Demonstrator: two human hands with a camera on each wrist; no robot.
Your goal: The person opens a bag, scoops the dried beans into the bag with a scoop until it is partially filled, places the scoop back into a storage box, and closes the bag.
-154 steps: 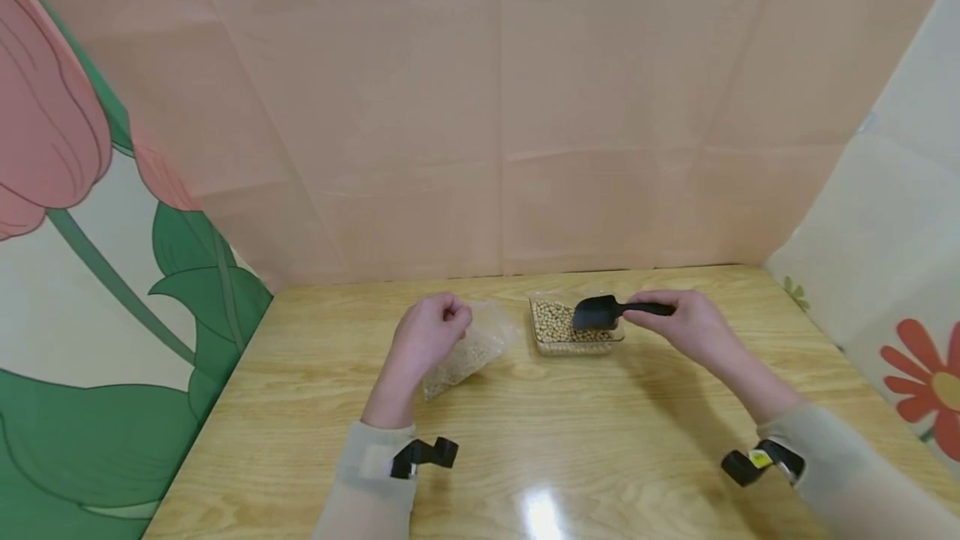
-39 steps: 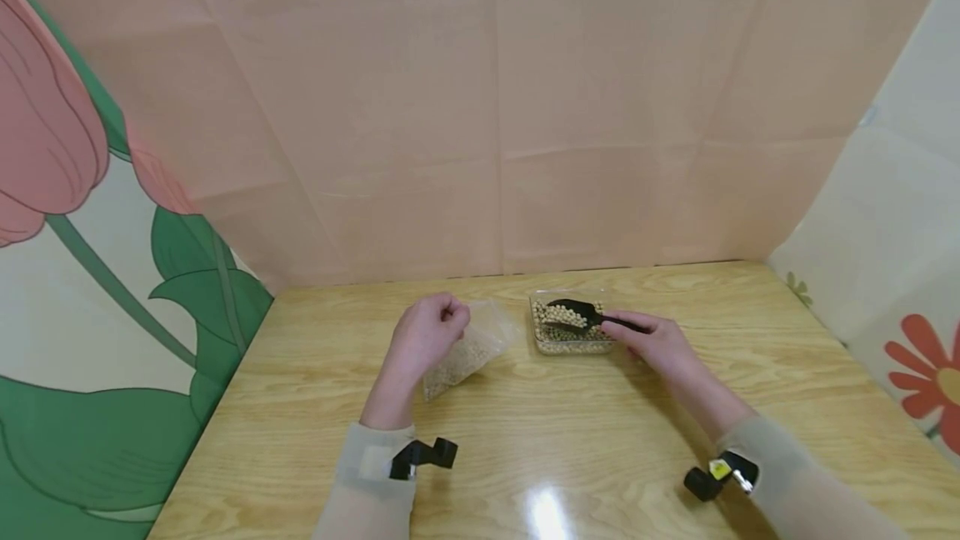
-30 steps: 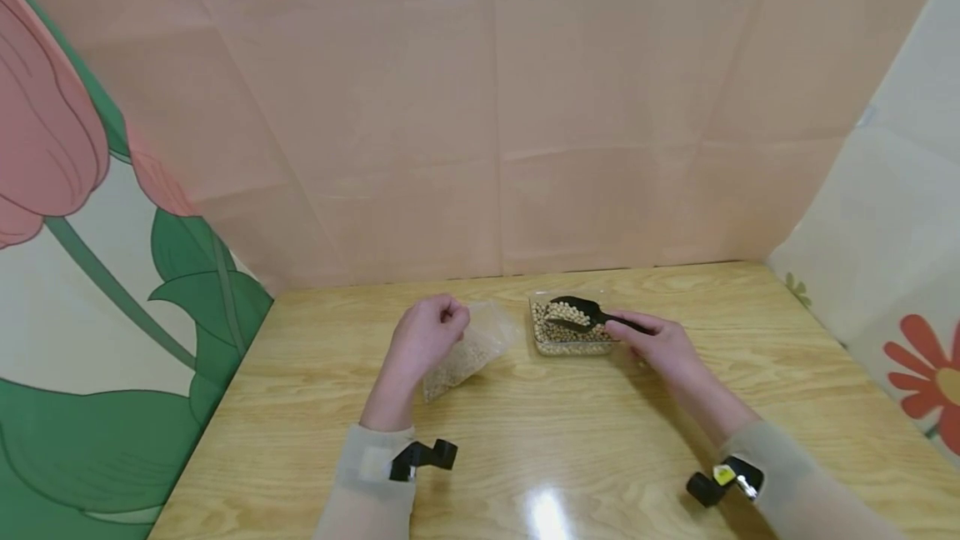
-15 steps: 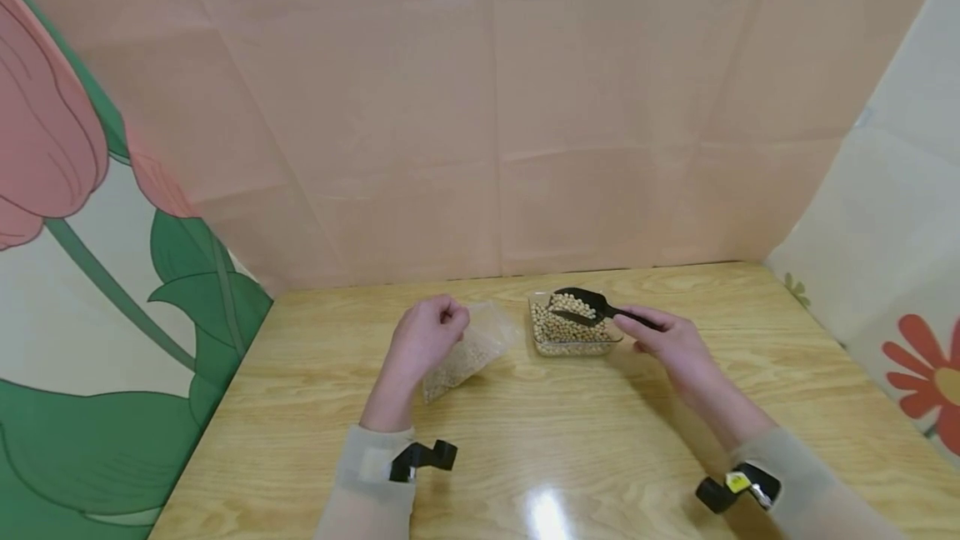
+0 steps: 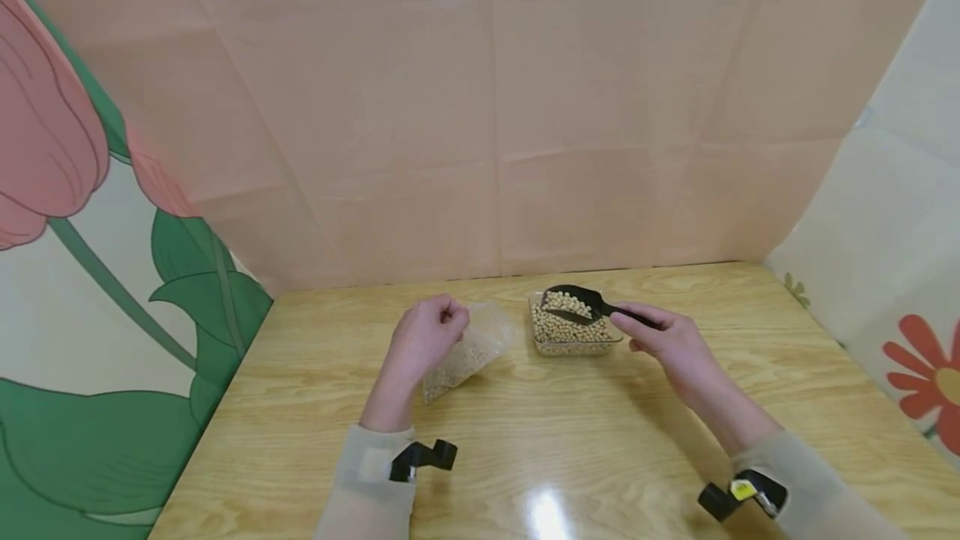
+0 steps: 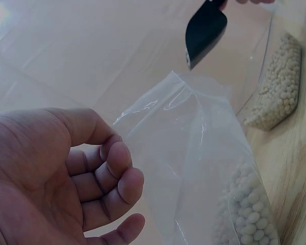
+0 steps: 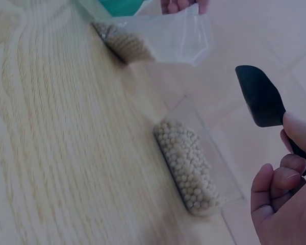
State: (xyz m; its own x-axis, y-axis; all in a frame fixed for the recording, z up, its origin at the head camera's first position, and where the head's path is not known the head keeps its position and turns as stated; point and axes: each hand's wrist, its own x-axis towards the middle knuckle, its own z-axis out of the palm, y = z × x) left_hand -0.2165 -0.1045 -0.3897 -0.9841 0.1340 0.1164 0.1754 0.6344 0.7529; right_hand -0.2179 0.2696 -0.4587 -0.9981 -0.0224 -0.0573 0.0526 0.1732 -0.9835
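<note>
My left hand (image 5: 426, 333) pinches the edge of a clear plastic bag (image 5: 492, 328) between thumb and forefinger. The bag stands on the table, its lower part filled with pale round beans (image 6: 251, 217). In my right hand (image 5: 675, 347) is the handle of a black scoop (image 5: 591, 298), heaped with the same beans. That scoop is raised above a clear rectangular container (image 5: 574, 349) of beans, just right of the bag. From the left wrist view, the scoop's tip points down toward the bag's upper edge. The scoop's load is hidden in both wrist views.
The wooden table (image 5: 525, 432) reaches back to a pink-covered wall (image 5: 495, 148). A floral panel (image 5: 75, 298) stands along the left side, and a pale wall with a red flower (image 5: 933, 373) on the right. Small black cameras (image 5: 442, 454) are strapped to both wrists.
Five seconds ago the scoop showed its dark back over the container; since then it has dipped in, filled with beans and risen, lately shifting slightly left. The left hand and bag have stayed put.
</note>
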